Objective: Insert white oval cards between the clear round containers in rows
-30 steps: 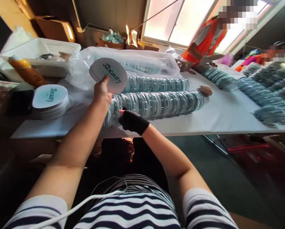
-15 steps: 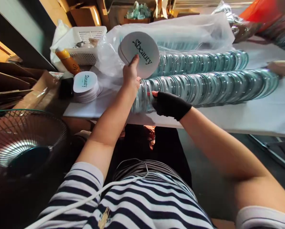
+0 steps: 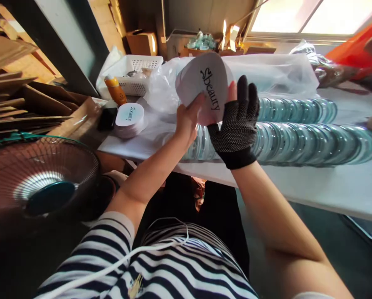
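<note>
A small stack of white round cards (image 3: 198, 79) printed with "beauty" in black is tilted up above the table, its top card looking bent. My bare left hand (image 3: 187, 120) is closed on it, thumb across the printed face. My right hand (image 3: 237, 124), in a black dotted glove with a bare index fingertip, is at the cards' right edge. Its thumb and index finger are against that edge, while the other fingers point upward. Behind and below lie rows of clear round glass-like pieces (image 3: 298, 143) on edge. Another card stack (image 3: 129, 115) lies at the table's left end.
On the white-covered table (image 3: 335, 182) stand a white basket (image 3: 137, 88) and an orange bottle (image 3: 115, 90). Plastic wrapping (image 3: 276, 70) covers pieces behind the rows. A fan (image 3: 48, 182) stands at the left, near flattened cardboard (image 3: 42, 99).
My right hand has left the front row of clear pieces and risen to the cards' edge. My left hand still holds the stack. The head view has tilted upward.
</note>
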Demonstrator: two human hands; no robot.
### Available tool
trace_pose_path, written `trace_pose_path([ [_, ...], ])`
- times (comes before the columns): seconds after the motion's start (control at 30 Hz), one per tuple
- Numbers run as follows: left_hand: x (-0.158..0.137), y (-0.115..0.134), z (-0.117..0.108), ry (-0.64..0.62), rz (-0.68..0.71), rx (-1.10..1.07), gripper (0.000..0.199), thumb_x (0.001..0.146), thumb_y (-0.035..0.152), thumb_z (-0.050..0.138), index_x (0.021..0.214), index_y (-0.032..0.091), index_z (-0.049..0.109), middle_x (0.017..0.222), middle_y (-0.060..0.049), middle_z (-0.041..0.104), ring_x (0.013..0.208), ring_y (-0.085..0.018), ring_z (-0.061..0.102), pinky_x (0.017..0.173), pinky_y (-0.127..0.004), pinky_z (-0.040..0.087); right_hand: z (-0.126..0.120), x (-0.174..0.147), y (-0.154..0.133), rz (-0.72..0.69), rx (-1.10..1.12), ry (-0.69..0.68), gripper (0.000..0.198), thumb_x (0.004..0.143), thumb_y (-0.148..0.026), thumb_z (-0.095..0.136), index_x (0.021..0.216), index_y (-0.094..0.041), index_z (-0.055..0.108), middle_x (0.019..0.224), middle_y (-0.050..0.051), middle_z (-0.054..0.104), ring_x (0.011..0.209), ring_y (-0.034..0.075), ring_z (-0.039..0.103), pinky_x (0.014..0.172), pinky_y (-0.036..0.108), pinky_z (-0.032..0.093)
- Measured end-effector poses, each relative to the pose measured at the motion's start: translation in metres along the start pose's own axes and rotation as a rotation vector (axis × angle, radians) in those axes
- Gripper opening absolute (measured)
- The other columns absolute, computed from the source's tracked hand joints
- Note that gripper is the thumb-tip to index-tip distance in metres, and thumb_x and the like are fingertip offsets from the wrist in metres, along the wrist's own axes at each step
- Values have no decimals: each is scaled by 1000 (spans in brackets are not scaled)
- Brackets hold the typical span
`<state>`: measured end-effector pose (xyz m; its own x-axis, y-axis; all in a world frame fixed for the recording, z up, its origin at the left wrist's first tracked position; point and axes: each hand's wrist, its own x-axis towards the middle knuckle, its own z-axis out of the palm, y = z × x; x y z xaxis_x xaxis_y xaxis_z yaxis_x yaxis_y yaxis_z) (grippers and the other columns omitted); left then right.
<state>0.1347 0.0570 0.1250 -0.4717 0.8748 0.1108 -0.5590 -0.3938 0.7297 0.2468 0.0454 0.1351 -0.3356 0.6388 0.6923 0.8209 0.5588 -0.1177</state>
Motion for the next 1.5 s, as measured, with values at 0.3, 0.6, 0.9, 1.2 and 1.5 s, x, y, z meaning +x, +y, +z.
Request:
trace_pose_path([
  [0.3,-21,23,-11,-250,-73,-47,17,89,17,62,104,16,69,104,-3,75,128,-29,58,105,-43,52,-14,-3,1,344,146,218,40,94,-43,40,109,-13,61,106,17,62,104,29,61,97,42,47],
  [0.6,-14,2,-32,-192,245,174,14,81,34,75,88,21,72,99,0,74,120,-26,63,109,-42,48,-8,-21,1,293,87,6,76,95,-45,39,157,-7,18,110,22,67,80,26,68,71,39,52],
  [0.9,-8,-3,-39,-181,350,321,24,83,39,72,92,18,69,101,-4,72,114,-24,65,102,-42,53,2,-28,16,157,251,39,77,93,-54,43,157,-16,21,134,21,57,106,30,64,87,47,54],
  [1.2,-15,-6,-37,-192,346,296,24,83,40,73,91,18,70,96,-4,73,114,-25,65,105,-44,51,4,-24,22,56,275,173,67,95,-44,43,156,-25,22,157,16,29,147,33,29,111,61,36],
  [1.5,-14,-6,-39,-129,286,231,25,82,40,72,92,18,70,98,-6,73,117,-26,64,104,-46,51,-7,-29,9,-1,383,288,52,93,-33,43,144,-24,43,147,12,46,138,26,44,107,53,45],
])
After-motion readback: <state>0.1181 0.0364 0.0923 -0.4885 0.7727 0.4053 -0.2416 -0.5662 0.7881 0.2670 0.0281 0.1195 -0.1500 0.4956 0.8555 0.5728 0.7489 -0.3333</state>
